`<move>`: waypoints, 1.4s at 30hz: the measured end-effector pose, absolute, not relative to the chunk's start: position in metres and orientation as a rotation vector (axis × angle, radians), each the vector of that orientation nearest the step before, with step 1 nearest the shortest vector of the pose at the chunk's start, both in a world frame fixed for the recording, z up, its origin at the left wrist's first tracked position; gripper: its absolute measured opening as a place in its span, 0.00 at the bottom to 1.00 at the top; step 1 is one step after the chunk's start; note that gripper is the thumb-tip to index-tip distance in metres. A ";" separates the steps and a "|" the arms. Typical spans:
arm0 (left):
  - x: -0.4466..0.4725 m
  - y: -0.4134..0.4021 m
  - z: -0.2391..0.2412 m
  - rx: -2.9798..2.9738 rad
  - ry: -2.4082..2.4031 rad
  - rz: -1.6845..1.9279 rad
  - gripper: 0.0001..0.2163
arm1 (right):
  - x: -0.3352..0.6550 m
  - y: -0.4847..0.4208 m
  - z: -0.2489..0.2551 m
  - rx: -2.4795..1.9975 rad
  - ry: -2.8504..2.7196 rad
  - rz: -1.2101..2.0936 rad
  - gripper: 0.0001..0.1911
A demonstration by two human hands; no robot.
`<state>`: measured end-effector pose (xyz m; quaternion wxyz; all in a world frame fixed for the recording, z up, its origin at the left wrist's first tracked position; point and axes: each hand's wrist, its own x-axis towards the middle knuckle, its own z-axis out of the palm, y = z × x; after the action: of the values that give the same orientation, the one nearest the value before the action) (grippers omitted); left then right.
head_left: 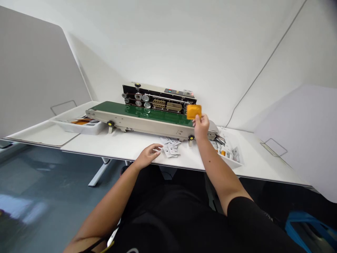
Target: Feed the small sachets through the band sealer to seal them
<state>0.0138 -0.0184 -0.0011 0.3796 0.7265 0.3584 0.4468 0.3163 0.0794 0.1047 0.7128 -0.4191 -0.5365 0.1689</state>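
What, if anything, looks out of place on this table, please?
Only mildly: loose white packets overlap askew on the table near the left hand, whereas other packets lie in the bin at right. Nothing else stands out.

Bright, soft light — pale glare on the floor (60,191) — edges visibly stretched.

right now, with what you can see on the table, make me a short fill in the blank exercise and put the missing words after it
1. The right hand holds up a packet coloured ____.
2. The conveyor belt is coloured ____.
3. Of the two hands, the one nearest the white packets on the table is the ____ one.
4. A white tray stands near the belt's left end, and a second tray near its ____ end.

Missing words: orange; green; left; right.
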 end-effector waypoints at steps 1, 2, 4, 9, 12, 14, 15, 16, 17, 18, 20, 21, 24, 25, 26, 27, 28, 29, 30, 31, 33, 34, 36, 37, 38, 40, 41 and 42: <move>0.014 -0.019 -0.001 1.865 0.921 1.142 0.19 | 0.324 0.093 0.114 -0.956 -1.038 0.415 0.06; 0.014 -0.019 -0.001 1.872 0.923 1.145 0.19 | 0.331 0.106 0.122 -0.997 -0.935 0.470 0.05; 0.014 -0.019 0.000 1.885 0.920 1.151 0.18 | 0.340 0.128 0.130 -1.100 -0.809 0.597 0.05; 0.014 -0.022 0.003 1.911 0.922 1.136 0.17 | 0.336 0.153 0.134 -1.232 -0.801 0.858 0.08; 0.014 -0.023 0.004 1.918 0.938 1.123 0.16 | 0.319 0.161 0.136 -1.243 -0.828 0.956 0.09; 0.015 -0.023 0.004 1.921 0.936 1.122 0.16 | 0.307 0.166 0.136 -1.236 -0.843 0.994 0.09; 0.015 -0.023 0.004 1.923 0.933 1.121 0.16 | 0.300 0.169 0.137 -1.229 -0.850 1.005 0.09; 0.015 -0.023 0.004 1.925 0.931 1.121 0.15 | 0.295 0.171 0.137 -1.222 -0.855 1.011 0.09; 0.015 -0.023 0.004 1.927 0.931 1.121 0.15 | 0.290 0.173 0.137 -1.214 -0.856 1.008 0.09; 0.015 -0.023 0.004 1.929 0.932 1.123 0.15 | 0.287 0.174 0.138 -1.207 -0.854 0.996 0.09; 0.014 -0.023 0.004 1.931 0.936 1.128 0.15 | 0.287 0.175 0.139 -1.196 -0.833 0.941 0.08; 0.014 -0.023 0.004 1.933 0.936 1.127 0.15 | 0.290 0.175 0.139 -1.190 -0.817 0.902 0.07; 0.015 -0.023 0.003 1.944 0.928 1.122 0.15 | 0.311 0.171 0.140 -1.159 -0.749 0.672 0.07; 0.015 -0.023 0.003 1.948 0.922 1.119 0.14 | 0.320 0.170 0.140 -1.158 -0.732 0.578 0.08; 0.015 -0.022 0.003 1.953 0.915 1.113 0.14 | 0.328 0.168 0.140 -1.169 -0.720 0.502 0.09; 0.014 -0.022 0.003 1.958 0.911 1.110 0.14 | 0.335 0.168 0.139 -1.191 -0.716 0.455 0.09; 0.014 -0.022 0.003 1.963 0.909 1.109 0.14 | 0.340 0.167 0.138 -1.222 -0.720 0.447 0.09; 0.014 -0.022 0.004 1.967 0.910 1.112 0.14 | 0.343 0.168 0.137 -1.255 -0.733 0.476 0.08; 0.014 -0.022 0.004 1.973 0.912 1.116 0.14 | 0.344 0.169 0.136 -1.281 -0.748 0.520 0.08; 0.014 -0.022 0.004 1.978 0.917 1.123 0.14 | 0.343 0.170 0.135 -1.297 -0.767 0.564 0.07; 0.013 -0.022 0.004 1.986 0.925 1.129 0.14 | 0.336 0.174 0.135 -1.311 -0.815 0.643 0.07; 0.013 -0.022 0.004 1.988 0.930 1.128 0.14 | 0.331 0.177 0.135 -1.318 -0.836 0.683 0.07; 0.013 -0.023 0.004 1.989 0.938 1.121 0.14 | 0.321 0.181 0.136 -1.330 -0.870 0.762 0.08; 0.013 -0.023 0.003 1.987 0.941 1.118 0.14 | 0.316 0.183 0.137 -1.335 -0.884 0.797 0.08; 0.013 -0.022 0.003 1.987 0.943 1.113 0.14 | 0.313 0.184 0.138 -1.340 -0.898 0.826 0.08; 0.013 -0.022 0.004 1.986 0.942 1.111 0.14 | 0.308 0.184 0.141 -1.345 -0.931 0.854 0.07; 0.013 -0.022 0.004 1.985 0.939 1.111 0.14 | 0.307 0.181 0.142 -1.338 -0.951 0.857 0.06; 0.013 -0.022 0.004 1.985 0.936 1.112 0.14 | 0.306 0.177 0.143 -1.324 -0.969 0.857 0.07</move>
<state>0.0128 -0.0221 0.0039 0.3340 0.7606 0.3584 0.4260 0.3065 0.1768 0.1430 0.6015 -0.5713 -0.4182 0.3700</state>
